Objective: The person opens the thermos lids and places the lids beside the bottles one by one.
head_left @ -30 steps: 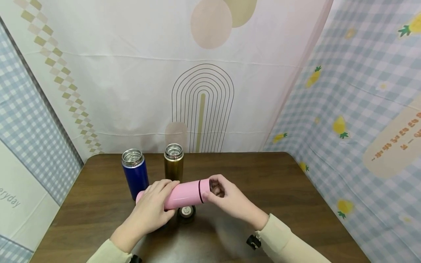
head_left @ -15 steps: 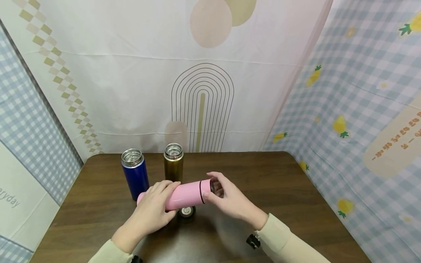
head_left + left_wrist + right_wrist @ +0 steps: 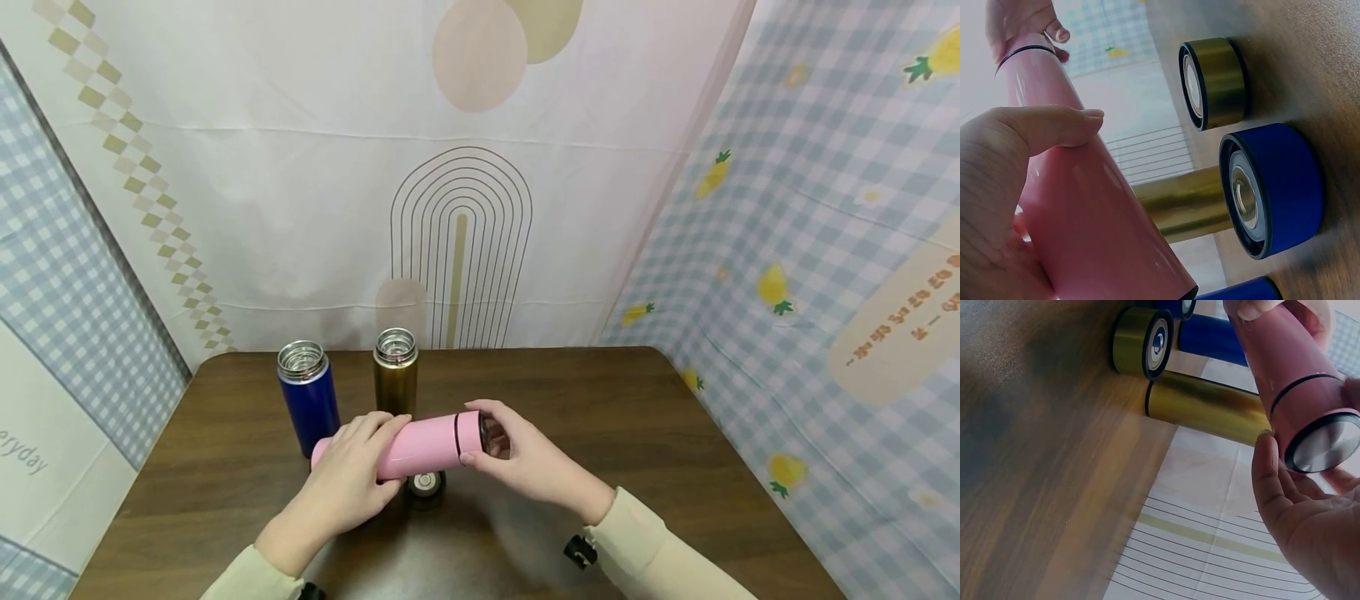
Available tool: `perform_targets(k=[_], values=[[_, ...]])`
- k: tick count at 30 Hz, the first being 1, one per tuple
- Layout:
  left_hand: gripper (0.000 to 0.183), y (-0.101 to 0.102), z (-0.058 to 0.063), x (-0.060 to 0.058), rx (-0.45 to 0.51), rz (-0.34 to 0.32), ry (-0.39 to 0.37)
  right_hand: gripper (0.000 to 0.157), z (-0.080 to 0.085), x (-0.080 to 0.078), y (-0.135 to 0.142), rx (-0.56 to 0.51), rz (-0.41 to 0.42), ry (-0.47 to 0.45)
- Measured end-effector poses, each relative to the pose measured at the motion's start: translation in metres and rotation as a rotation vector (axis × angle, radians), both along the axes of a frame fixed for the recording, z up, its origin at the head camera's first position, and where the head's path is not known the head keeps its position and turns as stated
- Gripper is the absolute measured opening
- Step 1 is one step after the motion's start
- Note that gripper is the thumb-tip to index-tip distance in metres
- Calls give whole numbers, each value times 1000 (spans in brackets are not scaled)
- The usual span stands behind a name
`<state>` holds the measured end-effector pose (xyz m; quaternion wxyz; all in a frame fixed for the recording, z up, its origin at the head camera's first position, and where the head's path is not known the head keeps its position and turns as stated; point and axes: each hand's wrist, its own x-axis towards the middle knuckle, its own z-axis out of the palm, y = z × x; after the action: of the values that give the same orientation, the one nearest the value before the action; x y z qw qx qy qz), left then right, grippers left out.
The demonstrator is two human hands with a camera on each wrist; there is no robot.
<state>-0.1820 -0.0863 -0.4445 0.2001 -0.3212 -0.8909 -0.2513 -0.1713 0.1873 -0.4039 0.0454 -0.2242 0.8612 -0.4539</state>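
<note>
A pink thermos flask (image 3: 420,447) lies tilted in the air above the table, its lid end to the right and slightly higher. My left hand (image 3: 348,471) grips its body, the thumb lying along the near side in the left wrist view. At the other end my right hand (image 3: 528,457) holds the pink lid (image 3: 470,435) between thumb and fingertips. A black ring marks the seam between lid and body, and the lid's silver top (image 3: 1329,447) shows in the right wrist view. The lid sits on the body.
An open blue flask (image 3: 311,408) and an open gold flask (image 3: 396,379) stand upright behind the hands. A gold lid (image 3: 1222,82) and a blue lid (image 3: 1294,187) rest on the wooden table (image 3: 585,392), undersides showing. Cloth hangs along the back and sides.
The right hand's fingers loosened from the lid, shifted round it and now lie against it again. My left hand and the flask stay almost still.
</note>
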Motion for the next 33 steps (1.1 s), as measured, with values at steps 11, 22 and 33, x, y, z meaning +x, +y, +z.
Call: perform_targets(k=[11,22,33], values=[[76,-1,-1,0,-1,-1,2,76,1,0,-1,-29,-13,-20],[75,0,0,-1,-6,1,16,57,1,-2,-1,35,-119,-61],[76,-3,-4,0,1,11,10,61,-1,0,-1,-70,-15,-56]])
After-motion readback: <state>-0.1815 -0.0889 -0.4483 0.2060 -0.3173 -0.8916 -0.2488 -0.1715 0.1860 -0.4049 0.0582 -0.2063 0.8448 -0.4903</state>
